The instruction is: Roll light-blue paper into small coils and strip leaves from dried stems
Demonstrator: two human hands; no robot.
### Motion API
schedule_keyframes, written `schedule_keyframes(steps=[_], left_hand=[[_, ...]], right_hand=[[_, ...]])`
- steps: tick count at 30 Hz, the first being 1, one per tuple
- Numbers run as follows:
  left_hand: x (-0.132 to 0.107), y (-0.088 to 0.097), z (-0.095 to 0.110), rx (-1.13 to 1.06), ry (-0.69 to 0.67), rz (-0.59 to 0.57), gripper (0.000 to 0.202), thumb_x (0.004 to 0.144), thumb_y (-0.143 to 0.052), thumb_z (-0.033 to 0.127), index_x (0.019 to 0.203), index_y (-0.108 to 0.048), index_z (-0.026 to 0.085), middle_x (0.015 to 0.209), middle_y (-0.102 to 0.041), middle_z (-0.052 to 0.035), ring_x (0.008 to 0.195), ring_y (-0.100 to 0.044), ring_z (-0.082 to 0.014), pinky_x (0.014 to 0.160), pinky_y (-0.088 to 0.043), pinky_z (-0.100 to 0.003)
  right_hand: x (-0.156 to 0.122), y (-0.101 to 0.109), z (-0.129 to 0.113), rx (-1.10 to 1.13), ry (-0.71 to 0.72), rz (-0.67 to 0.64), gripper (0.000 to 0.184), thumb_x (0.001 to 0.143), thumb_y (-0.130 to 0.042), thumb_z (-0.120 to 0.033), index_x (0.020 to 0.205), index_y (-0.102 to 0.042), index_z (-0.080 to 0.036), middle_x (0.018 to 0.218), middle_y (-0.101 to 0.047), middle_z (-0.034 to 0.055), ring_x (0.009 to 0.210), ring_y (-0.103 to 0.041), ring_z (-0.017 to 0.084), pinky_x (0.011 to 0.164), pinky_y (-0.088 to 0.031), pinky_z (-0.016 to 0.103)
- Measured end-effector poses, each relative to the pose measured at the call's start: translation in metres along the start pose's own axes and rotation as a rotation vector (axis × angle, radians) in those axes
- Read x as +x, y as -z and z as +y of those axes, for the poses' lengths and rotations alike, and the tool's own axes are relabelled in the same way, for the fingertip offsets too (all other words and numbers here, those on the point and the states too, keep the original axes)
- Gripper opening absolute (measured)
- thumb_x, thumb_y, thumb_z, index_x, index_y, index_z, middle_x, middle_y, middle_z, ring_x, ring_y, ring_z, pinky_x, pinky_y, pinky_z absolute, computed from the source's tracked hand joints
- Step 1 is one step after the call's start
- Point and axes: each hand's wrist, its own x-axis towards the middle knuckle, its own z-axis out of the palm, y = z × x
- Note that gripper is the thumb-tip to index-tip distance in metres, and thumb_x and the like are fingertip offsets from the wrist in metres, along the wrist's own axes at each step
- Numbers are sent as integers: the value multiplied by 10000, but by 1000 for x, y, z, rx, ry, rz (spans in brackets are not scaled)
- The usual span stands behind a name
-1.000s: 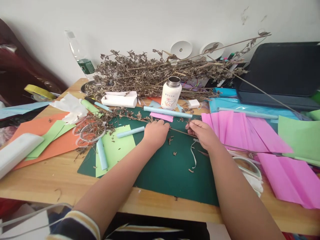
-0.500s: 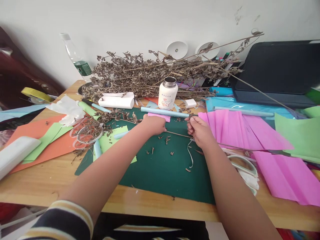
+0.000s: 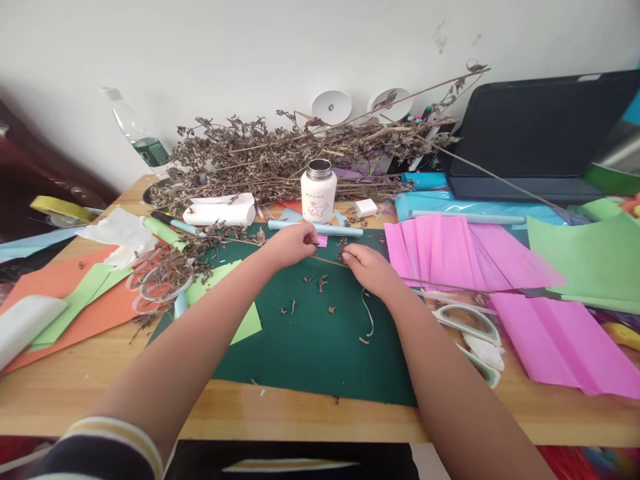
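Note:
My left hand and my right hand both pinch one thin dried twig just above the dark green cutting mat. The twig runs left from my left hand into a clump of dried leaves. Crumbled bits of leaf lie scattered on the mat under my hands. A rolled light-blue paper tube lies just beyond my fingers, with a small pink slip beside it.
A heap of dried branches fills the back of the wooden table, with a white bottle before it. Pink paper sheets, scissors, green and orange paper, a white roll and a black case surround the mat.
Both hands have drawn closer together along the twig, the right hand sliding left. More leaf crumbs lie on the mat. The camera has shifted so everything sits further left.

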Motion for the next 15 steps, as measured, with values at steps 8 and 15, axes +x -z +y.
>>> schedule_keyframes(steps=[8, 15], left_hand=[[-3, -10, -3, -288, 84, 189, 65, 562, -485, 169, 607, -439, 168, 553, -446, 45, 519, -419, -87, 488, -334, -201], [-1, -10, -13, -404, 88, 54, 69, 600, -458, 191, 657, -422, 173, 604, -487, 28, 584, -498, -108, 562, -399, -230]], right_hand=[[-1, -2, -7, -341, 14, -123, 229, 805, -315, -279, 858, -530, -221, 808, -608, 46, 709, -527, 179, 545, -292, 239], [0, -2, -9, -451, 34, -150, 224, 815, -309, -276, 861, -525, -238, 808, -616, 26, 694, -537, 164, 520, -279, 224]])
